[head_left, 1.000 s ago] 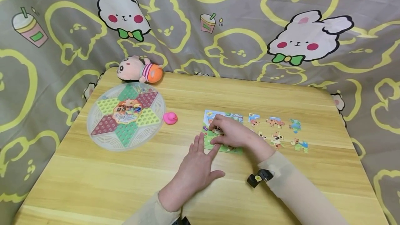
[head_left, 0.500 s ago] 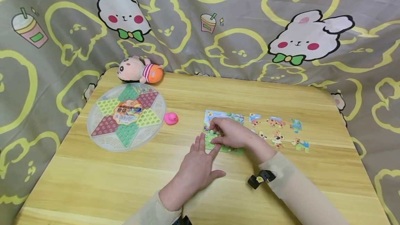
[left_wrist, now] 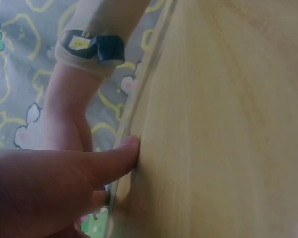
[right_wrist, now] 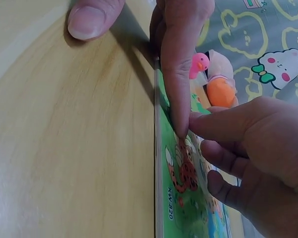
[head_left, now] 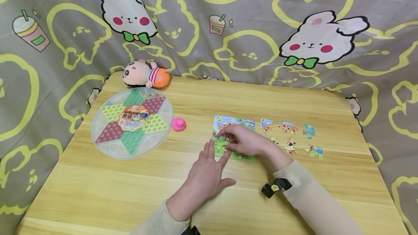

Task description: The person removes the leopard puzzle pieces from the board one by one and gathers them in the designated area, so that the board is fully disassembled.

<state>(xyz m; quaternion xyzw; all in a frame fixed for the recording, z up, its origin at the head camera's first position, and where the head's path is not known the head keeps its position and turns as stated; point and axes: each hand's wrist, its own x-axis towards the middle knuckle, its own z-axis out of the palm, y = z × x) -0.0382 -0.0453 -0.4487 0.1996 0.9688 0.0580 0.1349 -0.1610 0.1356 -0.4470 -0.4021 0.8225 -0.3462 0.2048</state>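
Observation:
A jigsaw puzzle [head_left: 243, 122] with cartoon animals on a green and blue ground lies flat on the table, partly hidden by both hands. The left hand [head_left: 205, 173] is spread with straight fingers, and its fingertips hold down the puzzle's near left edge. Over the puzzle's middle, the right hand [head_left: 246, 140] bends its fingers and pinches a green puzzle piece [head_left: 222, 141] against the picture. In the right wrist view, the right thumb sits beside the left index finger [right_wrist: 178, 94]; the piece itself is hidden there. Several loose puzzle pieces [head_left: 290, 144] lie right of the puzzle.
A round Chinese checkers board [head_left: 101, 148] lies at the left of the wooden table [head_left: 130, 191]. A pink toy duck [head_left: 178, 124] stands next to it, and a plush doll [head_left: 145, 73] lies behind. A patterned curtain [head_left: 248, 10] hangs along the table's back and sides.
The right hand shifts slightly over the puzzle, its thumb moving a little to the right, so more of the green part shows. The left hand stays put.

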